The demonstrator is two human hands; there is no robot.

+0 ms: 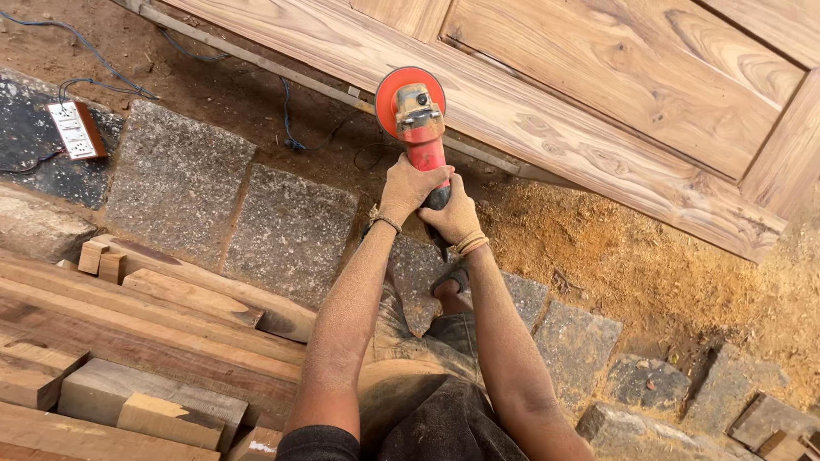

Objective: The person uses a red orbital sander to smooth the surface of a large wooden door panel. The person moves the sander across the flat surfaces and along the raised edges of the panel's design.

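Two dusty hands on one red grinder [423, 141]. Left hand [408, 189] wrapped tight round the red handle part, just behind the grey metal head. Right hand [453, 215] closed round the black back end, right beside the left hand and touching it. One band on each wrist. One round orange disc [389, 94] at the front of the grinder, lying against the edge of one big wooden door [598, 94]. Door flat and low, with long rails and sunk panels, brown with wavy grain. One heap of orange sawdust [598, 256] on the ground just below the door edge, to the right of the hands. One white plug board [75, 130] far off to the left on the dark stone, with thin blue wires [102, 60] running across the dirt. Many grey stone blocks [179, 179] under the arms. One pile of wood planks [145, 333] and short offcuts down at the left. One foot in a sandal [451, 280] just under the hands.
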